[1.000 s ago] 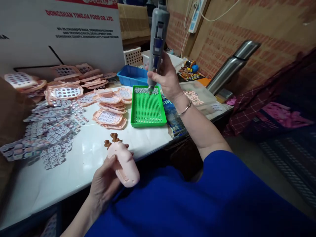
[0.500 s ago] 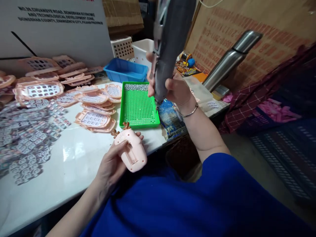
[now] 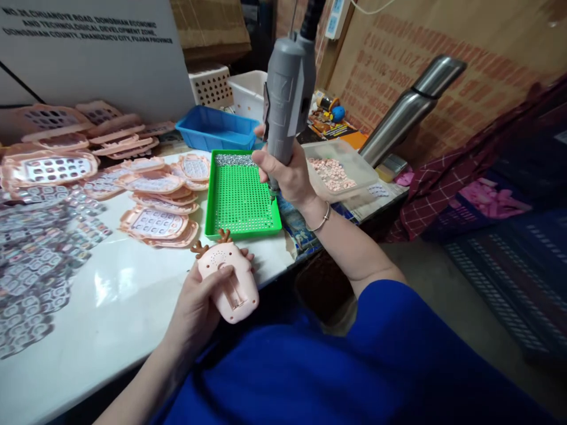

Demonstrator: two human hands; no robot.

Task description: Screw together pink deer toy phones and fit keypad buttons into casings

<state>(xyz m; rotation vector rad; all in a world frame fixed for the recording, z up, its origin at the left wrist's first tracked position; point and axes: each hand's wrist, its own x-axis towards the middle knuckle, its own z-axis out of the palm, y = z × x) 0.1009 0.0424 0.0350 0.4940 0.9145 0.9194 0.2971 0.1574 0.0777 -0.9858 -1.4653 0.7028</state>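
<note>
pink antlered case (image 3: pixel 243 277) held by left grip (image 3: pixel 197 298); right grip (image 3: pixel 290 177) clasps grey driver (image 3: pixel 287 88), partly hiding green tray (image 3: pixel 239 198).

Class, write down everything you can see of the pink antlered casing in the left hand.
The pink antlered casing is rounded and looks like smooth plastic, with two brown antlers at its far end. Its back faces the camera, showing a cluster of tiny holes, larger holes near the edges and an uncovered, battery-style compartment. The left hand holds it near the white table's edge, thumb across the back, fingertips at the far side. Its front is hidden.
</note>
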